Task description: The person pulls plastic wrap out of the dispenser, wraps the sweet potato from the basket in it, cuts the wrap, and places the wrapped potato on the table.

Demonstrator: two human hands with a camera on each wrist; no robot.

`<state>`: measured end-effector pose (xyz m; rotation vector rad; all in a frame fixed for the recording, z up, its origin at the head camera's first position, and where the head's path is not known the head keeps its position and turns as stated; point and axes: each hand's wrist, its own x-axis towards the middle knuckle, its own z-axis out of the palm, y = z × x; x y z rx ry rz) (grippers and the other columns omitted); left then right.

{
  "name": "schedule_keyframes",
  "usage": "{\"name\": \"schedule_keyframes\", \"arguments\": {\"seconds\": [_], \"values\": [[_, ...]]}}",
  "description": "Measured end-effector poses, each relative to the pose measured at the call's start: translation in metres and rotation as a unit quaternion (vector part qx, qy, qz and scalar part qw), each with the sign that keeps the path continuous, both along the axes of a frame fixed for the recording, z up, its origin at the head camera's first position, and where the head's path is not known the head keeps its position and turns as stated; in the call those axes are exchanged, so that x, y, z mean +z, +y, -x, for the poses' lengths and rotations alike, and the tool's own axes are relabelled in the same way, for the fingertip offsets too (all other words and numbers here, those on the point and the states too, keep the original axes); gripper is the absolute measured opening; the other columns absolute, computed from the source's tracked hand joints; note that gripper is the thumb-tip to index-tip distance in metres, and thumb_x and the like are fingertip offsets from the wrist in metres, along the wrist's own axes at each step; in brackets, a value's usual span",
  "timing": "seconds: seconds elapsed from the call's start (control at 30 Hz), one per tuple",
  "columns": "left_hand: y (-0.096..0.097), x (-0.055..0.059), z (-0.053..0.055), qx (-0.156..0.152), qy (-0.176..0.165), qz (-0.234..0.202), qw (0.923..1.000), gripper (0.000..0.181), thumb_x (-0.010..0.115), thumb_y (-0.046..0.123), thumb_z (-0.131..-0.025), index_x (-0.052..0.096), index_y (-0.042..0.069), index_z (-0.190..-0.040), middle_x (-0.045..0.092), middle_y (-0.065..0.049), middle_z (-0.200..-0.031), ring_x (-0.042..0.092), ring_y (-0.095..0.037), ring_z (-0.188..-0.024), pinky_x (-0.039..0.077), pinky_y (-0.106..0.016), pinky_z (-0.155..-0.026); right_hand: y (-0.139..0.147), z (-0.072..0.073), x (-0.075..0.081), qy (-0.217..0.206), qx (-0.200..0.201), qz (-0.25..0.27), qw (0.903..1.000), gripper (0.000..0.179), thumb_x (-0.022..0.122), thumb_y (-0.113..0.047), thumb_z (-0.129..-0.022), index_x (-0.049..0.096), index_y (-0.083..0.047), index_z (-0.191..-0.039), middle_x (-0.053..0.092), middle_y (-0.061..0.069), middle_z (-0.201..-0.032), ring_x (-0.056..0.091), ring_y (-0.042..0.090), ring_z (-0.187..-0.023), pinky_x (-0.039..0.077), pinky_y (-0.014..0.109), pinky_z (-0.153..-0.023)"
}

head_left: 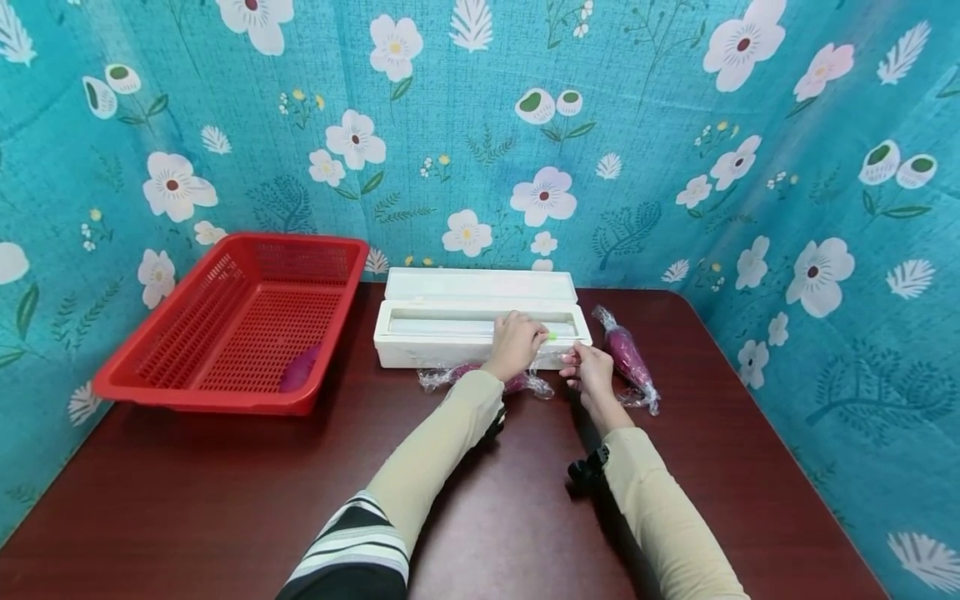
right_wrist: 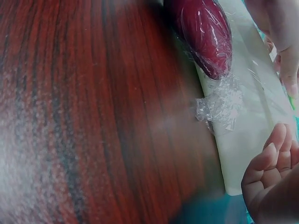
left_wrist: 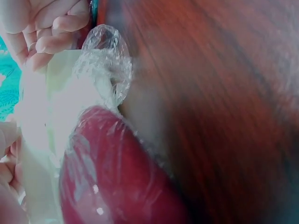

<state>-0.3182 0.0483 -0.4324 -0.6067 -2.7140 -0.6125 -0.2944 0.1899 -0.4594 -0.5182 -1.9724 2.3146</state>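
Note:
A white cling film box (head_left: 420, 350) stands open at the back of the table, its lid tilted up behind. My left hand (head_left: 516, 343) reaches over its front and pinches a small green slider (head_left: 552, 336) on the rail. Near the box's right front corner is my right hand (head_left: 592, 372), fingers loosely bent; no held thing shows between them. In front of the box, partly behind the left forearm, lies a reddish-purple oblong vegetable (left_wrist: 117, 172) wrapped in clear film, its film end (right_wrist: 224, 105) twisted. Its exact kind is unclear.
Right of the box lies another film-wrapped reddish-purple vegetable (head_left: 628, 354). At the left stands a red slotted plastic basket (head_left: 225, 400) with a purple piece (head_left: 300, 368) inside. A blue floral curtain (head_left: 480, 167) hangs behind the dark wooden table (head_left: 187, 508).

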Motion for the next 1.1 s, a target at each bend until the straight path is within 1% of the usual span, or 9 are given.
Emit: {"name": "schedule_keyframes", "arguments": {"seconds": [0.13,0.3,0.5,0.63,0.77,0.87,0.93,1.0,1.1], "values": [[0.000,0.000,-0.001,0.000,0.001,0.000,1.0000,0.020,0.054,0.030,-0.088,0.069,0.020,-0.096,0.062,0.007,-0.097,0.047,-0.013,-0.093,0.030,-0.032,-0.079,0.001,0.002,-0.002,0.003,0.000,0.002,1.0000,0.023,0.048,-0.018,-0.091,0.050,-0.006,-0.071,0.057,-0.002,-0.054,0.050,0.008,-0.038,0.033,0.019,-0.033],[-0.002,0.001,-0.002,-0.002,0.006,0.015,0.9999,0.022,0.053,0.031,-0.089,0.069,0.019,-0.098,0.061,0.006,-0.097,0.046,-0.013,-0.091,0.030,-0.031,-0.077,-0.003,-0.002,0.008,-0.024,-0.010,-0.010,0.9996,0.021,0.044,-0.015,-0.092,0.048,-0.005,-0.074,0.057,-0.004,-0.052,0.049,0.006,-0.037,0.034,0.019,-0.033],[-0.006,-0.001,-0.004,0.001,0.036,0.031,0.9989,0.021,0.053,0.030,-0.090,0.069,0.020,-0.098,0.060,0.005,-0.095,0.046,-0.013,-0.091,0.029,-0.031,-0.076,-0.002,-0.003,0.012,-0.030,-0.005,0.004,0.9995,0.018,0.045,-0.015,-0.092,0.049,-0.004,-0.078,0.058,-0.004,-0.054,0.050,0.007,-0.037,0.035,0.020,-0.033],[-0.008,-0.006,-0.005,-0.003,0.061,0.033,0.9976,0.020,0.053,0.029,-0.089,0.068,0.019,-0.098,0.060,0.005,-0.094,0.047,-0.013,-0.091,0.029,-0.031,-0.075,-0.001,-0.003,0.010,-0.029,-0.016,0.001,0.9995,0.018,0.046,-0.016,-0.092,0.050,-0.005,-0.078,0.058,-0.004,-0.056,0.050,0.007,-0.038,0.034,0.019,-0.033],[-0.010,-0.010,-0.004,-0.012,0.079,0.016,0.9967,0.019,0.054,0.027,-0.089,0.068,0.017,-0.097,0.061,0.003,-0.094,0.048,-0.014,-0.092,0.030,-0.031,-0.076,-0.002,-0.004,0.005,-0.015,-0.035,-0.017,0.9991,0.014,0.049,-0.016,-0.090,0.048,-0.006,-0.081,0.058,-0.005,-0.057,0.051,0.007,-0.039,0.036,0.019,-0.033],[-0.012,-0.015,-0.002,-0.028,0.094,0.000,0.9952,0.018,0.054,0.024,-0.089,0.067,0.014,-0.096,0.062,0.002,-0.094,0.049,-0.016,-0.092,0.032,-0.030,-0.078,-0.001,-0.004,0.003,-0.002,-0.050,-0.028,0.9984,0.018,0.053,-0.016,-0.087,0.039,-0.007,-0.094,0.058,-0.004,-0.059,0.054,0.008,-0.040,0.038,0.020,-0.033],[-0.013,-0.017,-0.001,-0.043,0.099,-0.005,0.9941,0.018,0.053,0.023,-0.090,0.067,0.013,-0.096,0.061,0.001,-0.093,0.049,-0.017,-0.092,0.033,-0.031,-0.079,0.001,-0.002,0.002,0.002,-0.054,-0.025,0.9982,0.032,0.055,-0.015,-0.086,0.032,-0.010,-0.108,0.058,-0.003,-0.060,0.055,0.010,-0.040,0.040,0.021,-0.033],[-0.015,-0.017,0.001,-0.059,0.103,-0.008,0.9929,0.018,0.052,0.022,-0.090,0.066,0.012,-0.096,0.061,-0.001,-0.092,0.049,-0.018,-0.092,0.035,-0.031,-0.081,0.006,0.002,-0.001,0.005,-0.044,-0.008,0.9990,0.048,0.056,-0.013,-0.086,0.024,-0.011,-0.121,0.059,-0.002,-0.060,0.056,0.010,-0.041,0.041,0.022,-0.034],[-0.018,-0.018,0.004,-0.084,0.112,-0.019,0.9899,0.017,0.054,0.020,-0.090,0.067,0.011,-0.094,0.061,-0.001,-0.090,0.049,-0.019,-0.089,0.036,-0.031,-0.082,0.008,0.004,-0.001,0.010,-0.038,0.015,0.9991,0.055,0.057,-0.009,-0.085,0.028,-0.013,-0.131,0.059,-0.001,-0.058,0.054,0.009,-0.040,0.042,0.022,-0.035]]}}
